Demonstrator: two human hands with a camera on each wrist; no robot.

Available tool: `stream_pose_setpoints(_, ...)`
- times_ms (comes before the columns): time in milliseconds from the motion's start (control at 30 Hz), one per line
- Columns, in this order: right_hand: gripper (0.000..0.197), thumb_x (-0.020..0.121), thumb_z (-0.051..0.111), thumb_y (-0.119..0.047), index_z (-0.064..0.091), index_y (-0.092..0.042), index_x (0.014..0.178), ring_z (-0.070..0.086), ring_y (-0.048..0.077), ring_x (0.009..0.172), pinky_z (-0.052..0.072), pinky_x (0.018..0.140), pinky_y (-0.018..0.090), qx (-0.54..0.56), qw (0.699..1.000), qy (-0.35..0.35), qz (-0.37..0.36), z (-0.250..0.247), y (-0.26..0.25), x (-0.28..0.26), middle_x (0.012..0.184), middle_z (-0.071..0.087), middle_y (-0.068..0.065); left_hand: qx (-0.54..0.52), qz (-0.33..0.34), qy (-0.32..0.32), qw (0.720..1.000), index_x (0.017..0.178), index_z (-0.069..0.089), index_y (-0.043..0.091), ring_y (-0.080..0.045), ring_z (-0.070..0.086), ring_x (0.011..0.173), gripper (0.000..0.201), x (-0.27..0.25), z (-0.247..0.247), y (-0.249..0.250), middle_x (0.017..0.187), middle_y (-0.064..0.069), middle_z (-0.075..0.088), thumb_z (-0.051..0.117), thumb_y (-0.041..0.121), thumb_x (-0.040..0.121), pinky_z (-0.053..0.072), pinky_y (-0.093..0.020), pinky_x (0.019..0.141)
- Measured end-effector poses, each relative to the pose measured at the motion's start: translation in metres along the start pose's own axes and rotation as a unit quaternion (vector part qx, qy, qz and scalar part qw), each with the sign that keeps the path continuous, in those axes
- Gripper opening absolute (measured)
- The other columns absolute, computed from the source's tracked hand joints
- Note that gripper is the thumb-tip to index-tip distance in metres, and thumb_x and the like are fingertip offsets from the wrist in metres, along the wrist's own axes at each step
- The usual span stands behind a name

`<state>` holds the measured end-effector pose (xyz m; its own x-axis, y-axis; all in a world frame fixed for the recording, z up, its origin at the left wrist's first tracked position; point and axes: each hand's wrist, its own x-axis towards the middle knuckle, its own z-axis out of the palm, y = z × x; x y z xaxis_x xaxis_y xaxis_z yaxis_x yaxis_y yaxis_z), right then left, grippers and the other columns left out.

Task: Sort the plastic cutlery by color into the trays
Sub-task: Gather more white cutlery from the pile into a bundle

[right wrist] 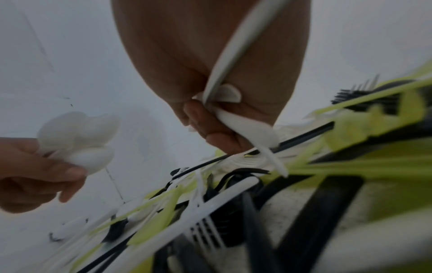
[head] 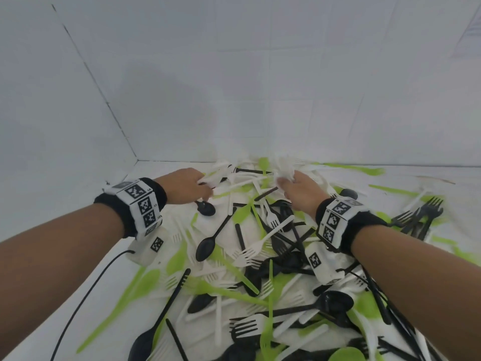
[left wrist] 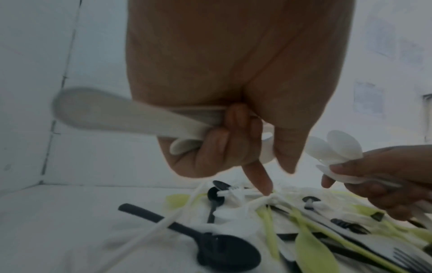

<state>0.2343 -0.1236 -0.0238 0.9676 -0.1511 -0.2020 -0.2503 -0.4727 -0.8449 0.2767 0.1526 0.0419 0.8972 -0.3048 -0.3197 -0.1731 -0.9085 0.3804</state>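
White, black and lime-green, lying criss-crossed in a loose cutlery pile (head: 260, 259) over the white-covered table (head: 59, 259): forks and spoons overlapping, handles pointing every way, sharing no common axis. Spreading from the near edge back to the foot of the white wall (head: 234, 87), with both hands working at the far end of the heap.

Carrying no readable writing on the plastic itself. Showing printed black-and-white square codes on the wristbands (head: 141, 204); tiny characters beside them, too small to read.

Gripping white spoons (left wrist: 98, 112) in the left hand (head: 186, 186), fingers curled tight round the handles, long axis running crosswise through the fist, one big bowl sticking out past the little-finger side. Stretching the index finger (left wrist: 257, 175) straight down to a white piece on top of the heap, just beside a small black spoon (left wrist: 216, 195).

Clutching a white spoon bunch (left wrist: 334, 147) in the right hand (head: 299, 188), thumb and curled fingers pinching the necks, bowls fanning upward above the knuckles, one handle (right wrist: 243, 42) running back along the palm toward the wrist. Hovering just over the pile, near the left hand but not touching it.

Trailing a black cable (head: 86, 295) from the left wrist unit across the table toward the near edge.
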Motion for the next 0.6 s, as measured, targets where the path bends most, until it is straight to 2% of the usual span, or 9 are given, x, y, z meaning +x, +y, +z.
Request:
stream_pose_setpoints(33, 0.049, 0.098, 0.048, -0.05, 0.055, -0.012, 0.127, 0.061, 0.026, 0.101, 0.051, 0.093, 0.043, -0.012, 1.0, -0.003, 0.006, 0.004, -0.001, 0.001, 0.108, 0.062, 0.005, 0.007, -0.002, 0.001, 1.0, 0.083, 0.073, 0.016, -0.015, 0.061, 0.081, 0.032, 0.0, 0.0, -0.003, 0.088, 0.003, 0.067, 0.064, 0.045, 0.094, 0.043, -0.03, 0.07)
stream_pose_setpoints(100, 0.046, 0.1, 0.048, -0.05, 0.052, -0.011, 0.126, 0.062, 0.025, 0.1, 0.054, 0.09, 0.045, -0.026, 1.0, -0.012, 0.003, 0.013, -0.007, -0.001, 0.112, 0.063, 0.007, -0.032, 0.0, -0.01, 0.999, 0.08, 0.068, 0.014, -0.015, 0.056, 0.068, 0.039, 0.001, 0.005, -0.007, 0.078, 0.002, 0.062, 0.065, 0.05, 0.095, 0.04, -0.028, 0.064)
stream_pose_setpoints(167, 0.041, 0.102, 0.048, -0.046, 0.052, -0.011, 0.122, 0.06, 0.023, 0.089, 0.053, 0.082, 0.042, -0.036, 0.999, -0.024, -0.015, 0.025, -0.016, -0.002, 0.105, 0.062, 0.005, -0.067, 0.018, -0.006, 0.998, 0.081, 0.056, 0.013, -0.018, 0.052, 0.065, 0.031, 0.004, 0.011, -0.01, 0.074, 0.0, 0.058, 0.063, 0.039, 0.098, 0.039, -0.027, 0.062)
stream_pose_setpoints(233, 0.031, 0.1, 0.048, -0.037, 0.054, -0.011, 0.116, 0.054, 0.02, 0.076, 0.047, 0.071, 0.038, -0.032, 0.999, -0.039, -0.018, 0.037, -0.023, 0.0, 0.095, 0.06, 0.004, -0.027, 0.033, 0.034, 0.999, 0.077, 0.048, 0.015, -0.018, 0.05, 0.069, 0.025, 0.01, 0.014, -0.014, 0.076, 0.0, 0.054, 0.058, 0.024, 0.098, 0.036, -0.028, 0.061)
stream_pose_setpoints(300, 0.026, 0.093, 0.046, -0.029, 0.055, -0.011, 0.11, 0.054, 0.022, 0.074, 0.044, 0.066, 0.037, -0.017, 0.999, -0.048, -0.008, 0.049, -0.026, 0.004, 0.089, 0.059, 0.006, 0.035, 0.028, 0.079, 0.996, 0.075, 0.045, 0.015, -0.02, 0.049, 0.073, 0.027, 0.019, 0.021, -0.021, 0.077, 0.0, 0.052, 0.056, 0.025, 0.098, 0.034, -0.031, 0.063)
stream_pose_setpoints(367, 0.029, 0.084, 0.043, -0.03, 0.055, -0.012, 0.103, 0.055, 0.026, 0.077, 0.045, 0.069, 0.038, -0.017, 0.999, -0.051, -0.006, 0.057, -0.027, 0.007, 0.086, 0.059, 0.005, 0.1, 0.019, 0.083, 0.991, 0.08, 0.051, 0.016, -0.023, 0.055, 0.081, 0.025, 0.028, 0.03, -0.028, 0.083, -0.001, 0.057, 0.053, 0.03, 0.1, 0.038, -0.033, 0.068)
stream_pose_setpoints(433, 0.019, 0.088, 0.043, -0.025, 0.055, -0.014, 0.098, 0.055, 0.024, 0.074, 0.046, 0.07, 0.037, -0.023, 0.998, -0.052, -0.015, 0.06, -0.029, 0.006, 0.082, 0.06, 0.003, 0.166, 0.015, 0.058, 0.984, 0.086, 0.056, 0.017, -0.023, 0.056, 0.085, 0.024, 0.039, 0.041, -0.035, 0.091, -0.001, 0.057, 0.05, 0.034, 0.102, 0.042, -0.034, 0.073)
stream_pose_setpoints(500, 0.012, 0.092, 0.042, -0.018, 0.054, -0.018, 0.092, 0.054, 0.021, 0.069, 0.045, 0.069, 0.035, -0.019, 0.999, -0.048, -0.018, 0.059, -0.031, 0.003, 0.078, 0.06, 0.002, 0.214, 0.023, 0.056, 0.975, 0.099, 0.059, 0.018, -0.025, 0.057, 0.092, 0.025, 0.046, 0.051, -0.038, 0.098, 0.0, 0.049, 0.048, 0.04, 0.103, 0.046, -0.036, 0.079)
stream_pose_setpoints(600, 0.012, 0.094, 0.042, -0.017, 0.055, -0.016, 0.094, 0.055, 0.019, 0.067, 0.046, 0.068, 0.035, 0.0, 0.999, -0.037, -0.015, 0.056, -0.031, 0.003, 0.077, 0.062, 0.003, 0.222, 0.034, 0.073, 0.972, 0.11, 0.057, 0.018, -0.03, 0.06, 0.098, 0.026, 0.051, 0.058, -0.039, 0.104, -0.002, 0.044, 0.05, 0.041, 0.102, 0.045, -0.037, 0.077)
